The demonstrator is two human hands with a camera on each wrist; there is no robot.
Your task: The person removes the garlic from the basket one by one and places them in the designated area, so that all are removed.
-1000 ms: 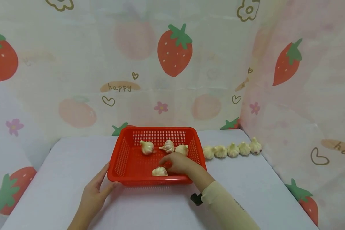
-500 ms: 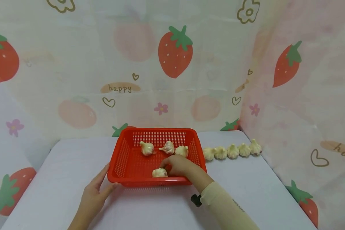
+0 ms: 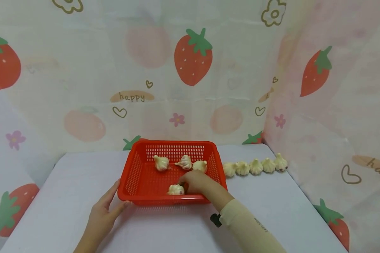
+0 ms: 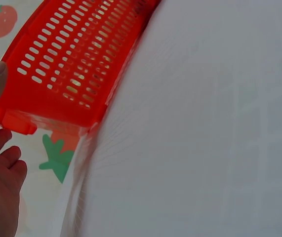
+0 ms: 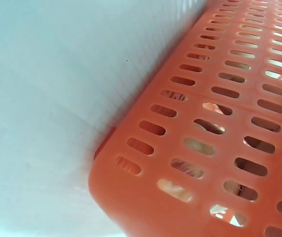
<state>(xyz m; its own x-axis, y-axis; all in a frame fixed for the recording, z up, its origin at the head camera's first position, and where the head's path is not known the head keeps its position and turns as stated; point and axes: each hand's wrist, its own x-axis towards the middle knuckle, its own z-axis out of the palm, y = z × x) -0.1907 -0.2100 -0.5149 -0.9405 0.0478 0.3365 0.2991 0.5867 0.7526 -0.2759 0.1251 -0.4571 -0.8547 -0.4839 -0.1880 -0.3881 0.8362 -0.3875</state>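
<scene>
A red plastic basket (image 3: 171,201) with slotted walls sits on the table, holding a few pale garlic bulbs. Two of them, a garlic bulb (image 3: 161,163) and another garlic bulb (image 3: 185,162), lie toward the back. A further garlic bulb (image 3: 200,166) is beside them on the right. My left hand (image 3: 102,212) grips the basket's front left corner, thumb on the front and fingers along the outer side. My right hand (image 3: 194,181) reaches over the front rim, its curled fingers at the right end of the front garlic bulb (image 3: 176,189); the fingertips are partly hidden.
A row of several garlic bulbs (image 3: 255,167) extends from the basket's right side toward the table's right edge. The white-covered table (image 3: 164,232) is enclosed by strawberry-print cloth at the back and sides. A small black object (image 3: 215,220) shows beside the right sleeve (image 3: 248,225).
My right hand has lowered slightly and drawn its fingers in against the front garlic bulb, which has shifted very slightly right. The left hand and basket stay in place.
</scene>
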